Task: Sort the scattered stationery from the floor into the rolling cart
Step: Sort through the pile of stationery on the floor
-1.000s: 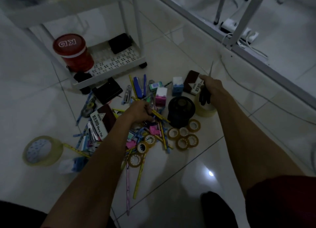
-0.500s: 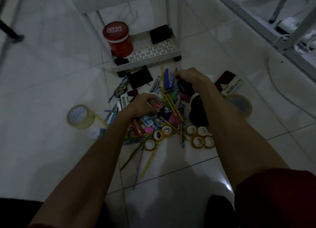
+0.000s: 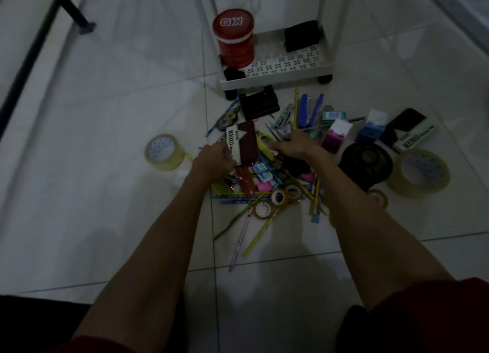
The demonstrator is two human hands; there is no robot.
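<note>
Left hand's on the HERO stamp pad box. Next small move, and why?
Probably lift the box clear of the pile and carry it to the cart's bottom tray. The left hand already grips its edge, and the tray has bare space between the red tub and black item.

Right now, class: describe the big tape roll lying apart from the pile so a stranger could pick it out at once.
Start at the white rolling cart at the top, then drop to the stationery pile in front of it. Left of the pile and the left hand, alone on bare tile, lies a large yellowish clear tape roll. Its twin lies on the pile's right edge beside a black round holder.
</note>
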